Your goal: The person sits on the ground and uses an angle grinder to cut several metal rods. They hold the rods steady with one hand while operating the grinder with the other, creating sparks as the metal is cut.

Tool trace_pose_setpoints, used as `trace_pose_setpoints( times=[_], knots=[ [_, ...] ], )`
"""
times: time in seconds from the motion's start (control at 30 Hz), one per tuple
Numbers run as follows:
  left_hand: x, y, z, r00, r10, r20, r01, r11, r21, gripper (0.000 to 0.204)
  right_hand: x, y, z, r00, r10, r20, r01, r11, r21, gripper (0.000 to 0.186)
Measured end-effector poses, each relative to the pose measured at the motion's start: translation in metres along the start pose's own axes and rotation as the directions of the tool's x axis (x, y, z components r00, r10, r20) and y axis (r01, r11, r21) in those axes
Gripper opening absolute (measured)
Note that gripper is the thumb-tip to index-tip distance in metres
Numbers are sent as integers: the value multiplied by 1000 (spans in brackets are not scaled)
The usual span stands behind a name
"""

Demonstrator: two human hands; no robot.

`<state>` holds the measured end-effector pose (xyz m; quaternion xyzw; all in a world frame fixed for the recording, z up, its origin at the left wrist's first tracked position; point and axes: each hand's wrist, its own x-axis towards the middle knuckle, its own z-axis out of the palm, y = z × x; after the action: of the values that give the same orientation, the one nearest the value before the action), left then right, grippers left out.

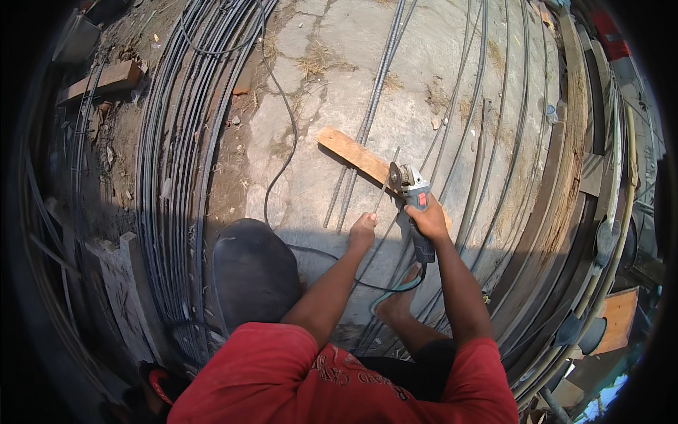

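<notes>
My right hand (428, 219) is wrapped around the body of a grey angle grinder (417, 192) with a red switch. Its dark cutting disc (395, 177) stands on edge right beside a thin steel rod (385, 188); whether they touch I cannot tell. Closed around the rod's near end is my left hand (363, 227). The rod slants away from me across a wooden plank (353, 153). This plank lies over several ribbed steel bars on the concrete. From the grinder's rear a black cord (321, 252) loops left past my knee.
Many long rebars (185, 134) lie bundled at the left on soil. More bars (482, 63) and long timbers (565, 162) run along the right. My bare foot (397, 304) is close below the grinder, near the cord. A loose wood block (106, 81) lies far left.
</notes>
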<state>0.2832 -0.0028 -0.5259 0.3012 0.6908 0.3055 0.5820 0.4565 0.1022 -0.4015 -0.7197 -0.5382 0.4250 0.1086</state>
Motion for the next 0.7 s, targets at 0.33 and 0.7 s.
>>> trace_pose_setpoints(
  times=[0.33,0.7],
  knots=[
    [-4,13,-7,991,-107,79,98,988,118,45,-1,-4,-1,1000,-14,-15,13,998,-56,52],
    [-2,6,-4,992,-117,47,109,981,158,44,-5,-10,1,999,40,2,-40,993,-108,55]
  ],
)
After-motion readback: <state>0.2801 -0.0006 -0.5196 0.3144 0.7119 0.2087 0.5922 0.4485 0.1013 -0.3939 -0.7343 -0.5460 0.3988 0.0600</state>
